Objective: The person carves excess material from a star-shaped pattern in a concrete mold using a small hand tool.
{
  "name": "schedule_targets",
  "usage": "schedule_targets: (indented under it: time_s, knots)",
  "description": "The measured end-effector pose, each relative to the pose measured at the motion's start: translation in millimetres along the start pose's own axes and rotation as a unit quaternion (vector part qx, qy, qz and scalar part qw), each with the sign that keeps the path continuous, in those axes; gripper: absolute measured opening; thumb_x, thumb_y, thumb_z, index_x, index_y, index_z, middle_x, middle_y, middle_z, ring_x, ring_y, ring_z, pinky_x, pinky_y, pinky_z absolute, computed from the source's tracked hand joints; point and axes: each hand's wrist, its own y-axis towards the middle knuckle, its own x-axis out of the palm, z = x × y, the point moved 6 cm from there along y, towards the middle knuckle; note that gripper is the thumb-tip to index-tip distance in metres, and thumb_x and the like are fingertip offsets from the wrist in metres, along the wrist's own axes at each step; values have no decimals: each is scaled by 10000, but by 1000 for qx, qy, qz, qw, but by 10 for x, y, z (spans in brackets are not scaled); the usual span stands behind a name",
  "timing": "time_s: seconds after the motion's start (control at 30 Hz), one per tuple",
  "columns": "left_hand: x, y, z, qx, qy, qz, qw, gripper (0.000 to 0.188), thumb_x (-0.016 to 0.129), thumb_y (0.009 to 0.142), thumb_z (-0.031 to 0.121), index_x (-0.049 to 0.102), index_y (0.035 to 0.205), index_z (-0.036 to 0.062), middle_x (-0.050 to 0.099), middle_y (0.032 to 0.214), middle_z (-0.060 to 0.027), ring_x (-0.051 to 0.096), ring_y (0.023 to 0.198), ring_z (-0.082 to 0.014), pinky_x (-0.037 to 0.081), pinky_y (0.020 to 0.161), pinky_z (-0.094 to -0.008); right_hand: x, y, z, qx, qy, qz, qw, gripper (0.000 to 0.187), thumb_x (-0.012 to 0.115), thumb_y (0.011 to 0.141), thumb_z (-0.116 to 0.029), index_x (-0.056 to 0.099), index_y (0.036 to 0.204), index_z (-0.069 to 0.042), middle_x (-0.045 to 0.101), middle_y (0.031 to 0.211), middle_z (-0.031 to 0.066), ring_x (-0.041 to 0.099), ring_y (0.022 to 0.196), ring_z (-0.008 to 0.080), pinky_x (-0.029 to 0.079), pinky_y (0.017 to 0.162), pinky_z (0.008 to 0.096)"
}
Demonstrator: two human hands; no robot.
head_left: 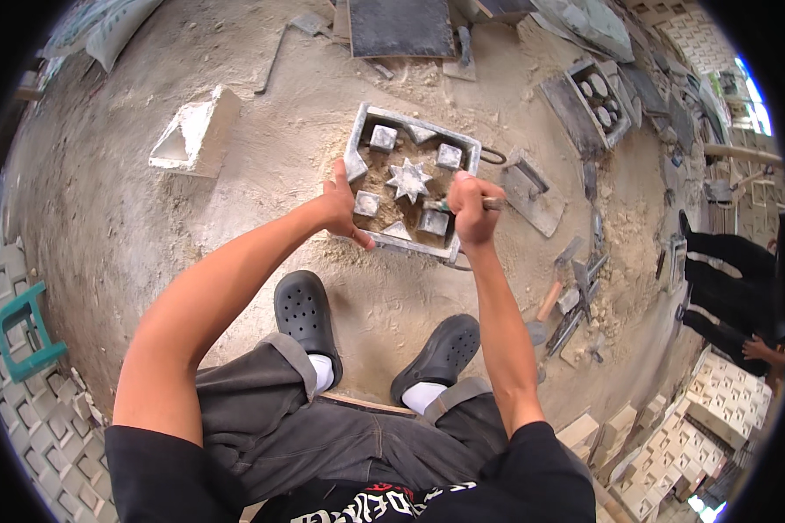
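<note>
Head camera shows the tool (pixel 494 204) pointing left, long axis crosswise.

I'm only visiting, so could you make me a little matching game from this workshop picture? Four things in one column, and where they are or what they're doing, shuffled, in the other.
Column one
1. Left fingers
2. Right fingers
3. Pale grey star-shaped block
4. Teal plastic stool

Column two
A. In the middle of a grey, four-sided, open mould
B. Near the picture's far left edge
C. Closed around a slim-handled tool
D. Spread along the mould's left side

Right pairs
1-D, 2-C, 3-A, 4-B
</note>
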Motion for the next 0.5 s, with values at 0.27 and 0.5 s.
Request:
schedule_targets:
  time_s: [0.27,0.5]
  knots:
    - [2,-8,-80,2,23,1,1000,1666,850,395,639,-330,1284,-132,209,1335,-438,332,1270,-477,276,1098,-362,42,87,-321,38,149,61,986,471,493,925,-136,350,481,-66,361,442,-7,280,389,63,206,392,260]
    - [-8,-29,-142,-21,-5,10,1000,1651,884,416,567,-372,1315,-16,222,1392,-371,385,1252,-451,329,1068,-380,120,128,-340,2,61,66,996,453,501,905,-124,372,471,-93,399,445,-8,301,396,58,203,386,251]
